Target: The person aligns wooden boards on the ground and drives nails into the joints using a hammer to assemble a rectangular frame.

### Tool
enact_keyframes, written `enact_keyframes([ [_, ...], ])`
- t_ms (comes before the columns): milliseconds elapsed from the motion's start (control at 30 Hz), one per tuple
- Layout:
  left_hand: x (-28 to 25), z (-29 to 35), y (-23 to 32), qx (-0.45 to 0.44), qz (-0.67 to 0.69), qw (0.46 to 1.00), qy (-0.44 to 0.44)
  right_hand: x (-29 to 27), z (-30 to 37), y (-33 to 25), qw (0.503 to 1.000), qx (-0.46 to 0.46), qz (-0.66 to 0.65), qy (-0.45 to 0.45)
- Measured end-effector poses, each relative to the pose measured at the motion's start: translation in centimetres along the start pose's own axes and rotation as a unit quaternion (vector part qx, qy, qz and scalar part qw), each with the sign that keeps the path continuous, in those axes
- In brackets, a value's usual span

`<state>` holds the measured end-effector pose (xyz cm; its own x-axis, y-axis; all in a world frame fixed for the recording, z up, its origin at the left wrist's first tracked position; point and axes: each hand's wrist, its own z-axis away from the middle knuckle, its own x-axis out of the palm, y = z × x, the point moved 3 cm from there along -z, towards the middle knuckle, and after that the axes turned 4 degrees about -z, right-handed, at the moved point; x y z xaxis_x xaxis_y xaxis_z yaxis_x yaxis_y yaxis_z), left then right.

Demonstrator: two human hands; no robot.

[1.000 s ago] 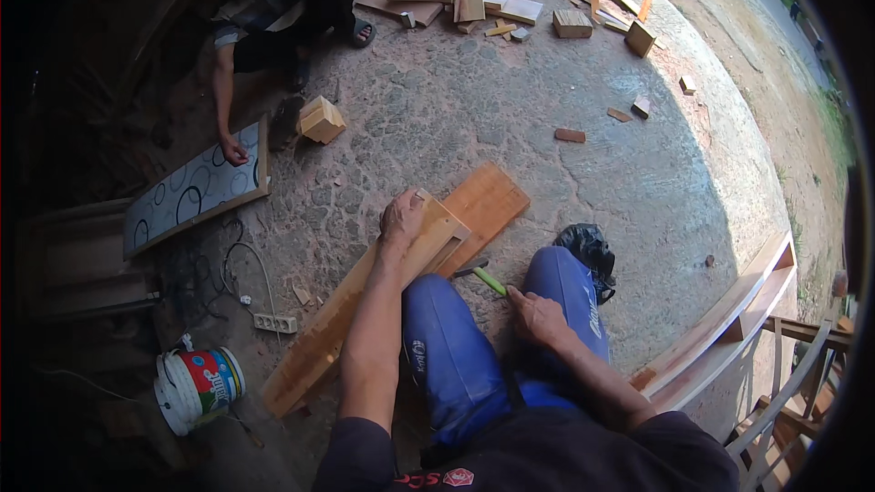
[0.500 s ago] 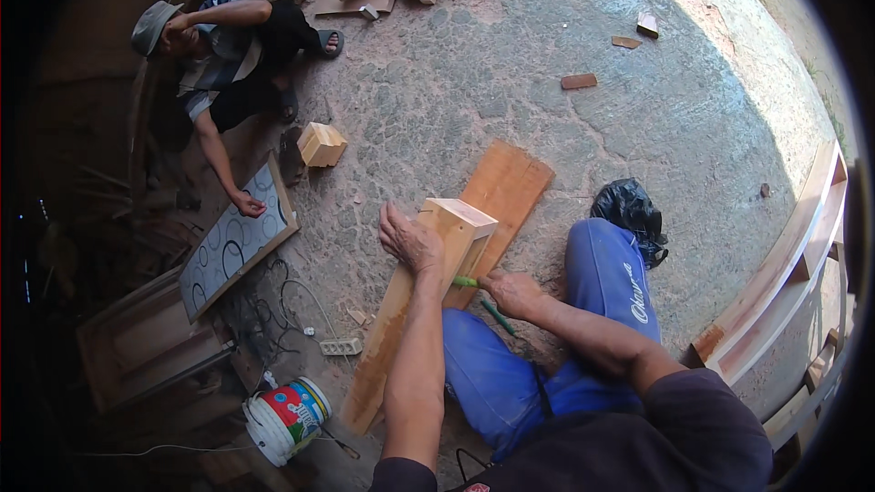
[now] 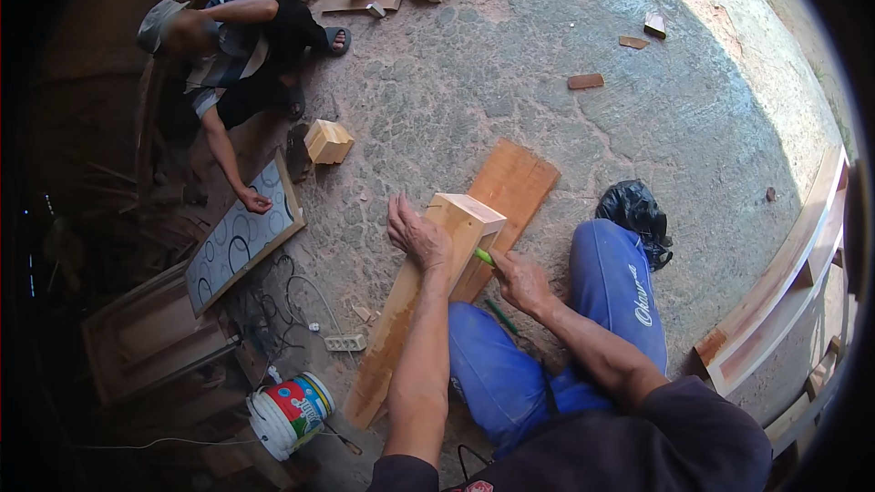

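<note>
A long, narrow wooden box frame slants up from my left side. Its pale end piece is uppermost, above an orange-brown board on the floor. My left hand rests against the frame's left side near that end, fingers stretched out and holding nothing. On the other side, my right hand is closed round a tool with a bright green part that points at the frame's inner side. The tool's far end is hidden, so I cannot tell its kind.
At the left, a person crouches, one hand over a patterned panel. Nearby are a wood block, a power strip and a paint bucket. A black plastic bag lies by my knee; a long wooden frame stands right.
My right hand has moved slightly up with the green tool, bringing its tip further up along the frame. My left hand stays against the frame. The whole view has shifted a little.
</note>
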<state>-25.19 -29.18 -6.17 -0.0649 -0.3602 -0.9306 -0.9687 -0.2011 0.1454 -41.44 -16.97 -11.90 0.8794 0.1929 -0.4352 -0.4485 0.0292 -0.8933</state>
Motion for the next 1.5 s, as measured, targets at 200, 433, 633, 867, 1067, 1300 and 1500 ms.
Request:
enact_keyframes([
  [200,1.2,-0.6,-1.3,0.057,0.141,0.981,-0.122,0.6,0.3,1.9,0.99,-0.017,0.078,-0.12],
  [433,0.8,-0.2,-1.1,0.07,0.125,0.989,0.03,-1.0,-1.6,1.5,0.988,-0.033,0.049,-0.144],
  [633,1.3,0.2,-0.8,0.118,0.133,0.984,0.014,0.6,1.2,1.1,0.999,0.011,0.002,-0.038],
  [867,2.3,-6.5,-1.9,-0.055,0.388,0.793,-0.466,-2.6,1.0,2.2,0.981,0.001,0.102,-0.164],
  [1067,3.7,-6.0,-0.6,0.043,0.325,0.817,-0.474,-2.9,1.7,2.3,0.978,0.006,0.106,-0.182],
  [1300,4.7,-3.7,0.0,0.05,0.405,0.823,-0.394,-5.1,3.8,2.7,0.972,0.015,0.015,-0.234],
  [1500,4.2,-2.0,0.6,0.041,0.35,0.877,-0.326,-4.8,4.0,2.4,0.982,0.031,0.12,-0.145],
])
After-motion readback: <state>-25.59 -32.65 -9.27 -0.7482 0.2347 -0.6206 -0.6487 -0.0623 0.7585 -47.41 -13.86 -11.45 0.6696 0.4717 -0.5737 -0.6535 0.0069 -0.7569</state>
